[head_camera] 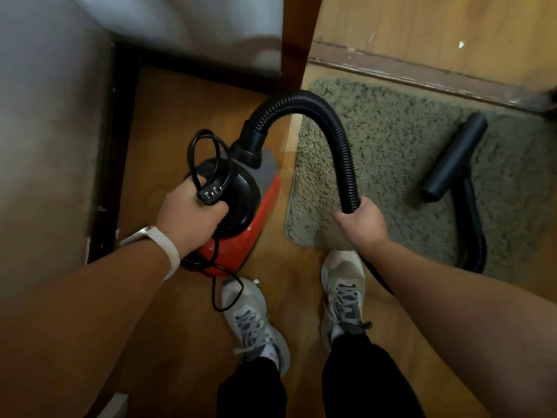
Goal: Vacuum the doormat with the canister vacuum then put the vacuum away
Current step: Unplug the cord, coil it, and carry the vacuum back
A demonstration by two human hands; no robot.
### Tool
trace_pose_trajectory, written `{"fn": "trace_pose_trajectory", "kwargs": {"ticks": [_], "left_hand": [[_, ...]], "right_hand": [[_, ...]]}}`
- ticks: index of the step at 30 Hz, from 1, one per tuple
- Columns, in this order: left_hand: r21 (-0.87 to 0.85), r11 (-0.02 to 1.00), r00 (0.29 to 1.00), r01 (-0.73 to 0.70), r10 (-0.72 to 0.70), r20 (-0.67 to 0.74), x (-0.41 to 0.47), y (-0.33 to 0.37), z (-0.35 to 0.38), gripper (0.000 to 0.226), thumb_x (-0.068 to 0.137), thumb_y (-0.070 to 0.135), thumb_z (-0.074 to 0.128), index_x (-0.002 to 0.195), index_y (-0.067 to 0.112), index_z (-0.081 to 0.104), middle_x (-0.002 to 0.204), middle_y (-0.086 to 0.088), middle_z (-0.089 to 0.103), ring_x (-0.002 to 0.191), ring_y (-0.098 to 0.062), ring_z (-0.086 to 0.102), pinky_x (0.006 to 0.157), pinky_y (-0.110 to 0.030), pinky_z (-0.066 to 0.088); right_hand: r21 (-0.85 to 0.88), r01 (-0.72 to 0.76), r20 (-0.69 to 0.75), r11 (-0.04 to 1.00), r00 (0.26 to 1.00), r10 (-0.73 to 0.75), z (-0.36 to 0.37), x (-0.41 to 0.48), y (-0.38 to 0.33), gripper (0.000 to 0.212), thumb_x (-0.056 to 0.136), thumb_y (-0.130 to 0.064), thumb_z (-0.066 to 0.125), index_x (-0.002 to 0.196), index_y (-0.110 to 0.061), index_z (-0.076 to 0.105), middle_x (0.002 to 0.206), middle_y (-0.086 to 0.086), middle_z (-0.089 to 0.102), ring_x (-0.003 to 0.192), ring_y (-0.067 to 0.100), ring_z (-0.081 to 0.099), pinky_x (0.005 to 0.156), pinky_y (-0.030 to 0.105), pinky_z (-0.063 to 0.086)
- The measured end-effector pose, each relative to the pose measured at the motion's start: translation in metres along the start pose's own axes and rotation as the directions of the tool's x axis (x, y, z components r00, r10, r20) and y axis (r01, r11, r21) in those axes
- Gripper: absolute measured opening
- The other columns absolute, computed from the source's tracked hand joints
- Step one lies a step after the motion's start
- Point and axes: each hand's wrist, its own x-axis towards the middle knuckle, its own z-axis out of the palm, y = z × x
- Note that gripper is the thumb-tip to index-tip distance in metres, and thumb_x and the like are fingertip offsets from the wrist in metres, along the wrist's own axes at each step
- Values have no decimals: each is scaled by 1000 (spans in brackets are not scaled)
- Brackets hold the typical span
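Left hand (pixel 193 212) curled tight round the glossy black top handle of the red plastic canister vacuum (pixel 265 203), pinching the looped power cord (pixel 205 152) and its plug too. Right hand (pixel 361 220) clenched on the ribbed black hose (pixel 304 99), arched between both hands. Beneath and beyond the right hand, shaggy grey-green doormat (pixel 391 146); matte T-shaped nozzle (pixel 455 158) lying on its pile further right. Beyond the left hand, smooth wooden floor (pixel 168 122), open but hemmed by a pale wall (pixel 45 116). Worn threshold strip (pixel 422 76) along the mat's far edge.

Vacuum (pixel 241 203) left of doormat (pixel 401 176) — nozzle (pixel 455 158) on it.
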Motion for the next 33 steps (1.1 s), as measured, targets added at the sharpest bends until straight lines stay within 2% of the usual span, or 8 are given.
{"fn": "trace_pose_trajectory", "kwargs": {"ticks": [5, 8, 11, 14, 18, 26, 30, 33], "left_hand": [[-105, 994, 997, 36, -42, -59, -42, 23, -19, 19, 81, 12, 65, 78, 28, 55, 83, 5, 64, 78, -12, 59, 60, -26, 40], [-196, 977, 989, 82, -103, -102, -73, 51, -43, 16, 80, 13, 64, 77, 26, 56, 80, 1, 66, 77, -18, 62, 63, -29, 43], [-261, 961, 986, 93, -126, -109, -112, 77, -73, 14, 80, 11, 64, 77, 22, 56, 77, -3, 67, 74, -22, 64, 62, -31, 44], [-277, 955, 985, 107, -140, -103, -150, 104, -104, 10, 78, 13, 64, 76, 20, 56, 76, -5, 67, 74, -26, 64, 64, -35, 50], [-307, 949, 989, 74, -109, -98, -205, 147, -150, 12, 77, 16, 62, 81, 26, 56, 81, -4, 66, 77, -28, 64, 67, -38, 52], [-293, 953, 993, -74, 43, -112, -313, 233, -236, 20, 80, 10, 64, 75, 23, 50, 68, -2, 60, 62, -21, 57, 56, -28, 39], [-287, 947, 988, -144, 124, -88, -361, 278, -265, 15, 80, 13, 64, 80, 23, 53, 74, -3, 62, 68, -22, 59, 59, -29, 40], [-295, 933, 978, -207, 200, -53, -388, 307, -281, 11, 78, 17, 63, 87, 16, 57, 77, -7, 65, 70, -26, 62, 59, -30, 41]], "right_hand": [[-5, 106, 69, 994, 992, -106, -43, -56, -46, 27, 86, -25, 67, 103, -17, 48, 86, 2, 59, 72, 21, 61, 58, 35, 50], [-49, 174, 139, 984, 976, -166, -84, -97, -71, 41, 86, -22, 67, 119, -17, 43, 84, 0, 56, 64, 15, 57, 48, 29, 43], [-73, 204, 171, 976, 967, -189, -131, -140, -94, 61, 85, -19, 68, 138, -20, 37, 94, -2, 58, 77, 15, 62, 63, 35, 53], [-85, 243, 125, 966, 965, -232, -180, -176, -124, 63, 85, -20, 69, 140, -21, 38, 104, 1, 62, 80, 17, 64, 67, 38, 57], [-135, 303, 83, 943, 952, -294, -248, -232, -161, 61, 89, -23, 68, 141, -23, 37, 113, -1, 61, 75, 12, 64, 55, 30, 52], [-86, 338, -191, 937, 918, -349, -396, -357, -211, 68, 90, -19, 70, 147, -30, 35, 126, 10, 63, 96, 29, 66, 78, 46, 59], [28, 393, -316, 919, 876, -365, -448, -421, -227, 65, 90, -16, 70, 146, -24, 39, 116, 5, 61, 93, 25, 62, 81, 44, 58], [112, 434, -410, 894, 840, -356, -472, -471, -237, 57, 87, -15, 69, 138, -25, 44, 102, -3, 61, 85, 21, 62, 71, 36, 54]]}}
